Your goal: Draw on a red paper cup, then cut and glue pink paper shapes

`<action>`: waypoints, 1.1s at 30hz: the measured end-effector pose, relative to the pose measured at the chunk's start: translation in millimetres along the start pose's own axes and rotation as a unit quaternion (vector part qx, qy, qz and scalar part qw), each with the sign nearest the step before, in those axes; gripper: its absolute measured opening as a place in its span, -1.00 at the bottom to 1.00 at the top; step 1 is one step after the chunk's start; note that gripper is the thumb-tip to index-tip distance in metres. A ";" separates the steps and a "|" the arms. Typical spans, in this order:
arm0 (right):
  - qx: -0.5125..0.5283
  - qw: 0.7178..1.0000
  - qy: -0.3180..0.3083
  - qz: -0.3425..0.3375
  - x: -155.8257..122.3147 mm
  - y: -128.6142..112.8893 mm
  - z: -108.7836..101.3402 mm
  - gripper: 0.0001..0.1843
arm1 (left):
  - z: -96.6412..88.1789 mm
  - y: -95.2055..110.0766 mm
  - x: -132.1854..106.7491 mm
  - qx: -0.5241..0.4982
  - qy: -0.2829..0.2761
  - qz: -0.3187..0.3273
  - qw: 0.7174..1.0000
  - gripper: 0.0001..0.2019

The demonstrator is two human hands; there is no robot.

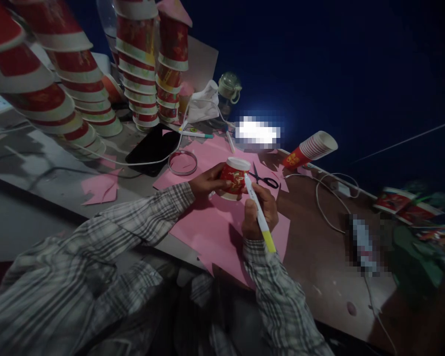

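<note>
A red and white paper cup [235, 178] stands upside down on a pink paper sheet [222, 232]. My left hand [207, 181] grips the cup's side and keeps it pressed on the sheet. My right hand [258, 211] is closed round a white marker with a yellow end [258, 212], whose tip touches the cup's right side near its base.
Black-handled scissors [264, 180] lie just behind the cup. A tape ring [183, 162], a black phone [153, 148] with a white cable, and more markers [195, 133] lie to the left. Tall stacks of red cups [141, 64] rise at the back left; a lying cup stack [311, 148] at right.
</note>
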State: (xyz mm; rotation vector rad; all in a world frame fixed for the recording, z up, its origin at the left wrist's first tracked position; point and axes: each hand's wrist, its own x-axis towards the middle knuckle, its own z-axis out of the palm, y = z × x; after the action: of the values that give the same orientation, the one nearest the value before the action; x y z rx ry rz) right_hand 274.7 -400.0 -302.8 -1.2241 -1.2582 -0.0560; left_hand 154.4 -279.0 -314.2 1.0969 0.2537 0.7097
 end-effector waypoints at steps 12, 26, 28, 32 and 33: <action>0.016 0.999 -0.017 0.033 3.5 -4.5 -4.4 -0.72 | 0.6 6.5 1.0 0.041 0.027 -0.003 0.999 -0.49; 0.034 0.997 0.009 0.075 5.0 -0.3 -1.9 -0.68 | 1.0 7.9 0.8 0.041 0.009 0.012 0.999 -0.47; 0.046 0.995 0.028 0.081 4.3 4.7 -1.0 -0.67 | 1.4 9.1 0.4 0.051 0.013 0.007 0.999 -0.48; 0.065 0.994 0.046 0.073 2.7 15.7 1.7 -0.69 | 1.5 8.7 0.7 0.052 0.023 0.004 0.998 -0.49; 0.064 0.994 0.053 0.067 2.5 17.1 2.3 -0.69 | 1.3 8.2 0.9 0.048 0.024 0.006 0.999 -0.49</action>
State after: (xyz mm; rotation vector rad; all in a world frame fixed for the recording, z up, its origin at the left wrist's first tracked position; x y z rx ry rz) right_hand 284.8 -389.7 -312.6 -1.1757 -1.0691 0.0563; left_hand 152.6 -277.2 -306.3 1.1740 0.3245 0.7405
